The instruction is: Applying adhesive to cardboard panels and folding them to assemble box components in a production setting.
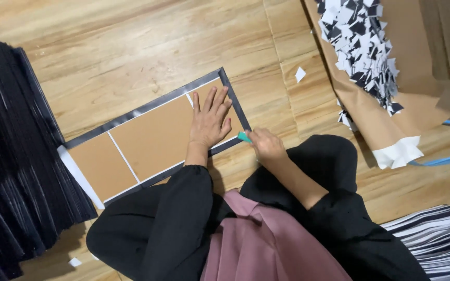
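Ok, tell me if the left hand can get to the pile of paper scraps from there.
Probably not: the left hand lies flat on the board, and the scrap pile sits far beyond the right hand.

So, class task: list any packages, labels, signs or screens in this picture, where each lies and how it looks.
No labels, signs or screens show.
Flat cover board: on the wooden floor under the left hand; brown panels, white gaps, dark border.
Brown paper sheet: top right, holding black-and-white offcuts.
Stack of dark sheets: left edge.
Right hand: holds a small teal tool.
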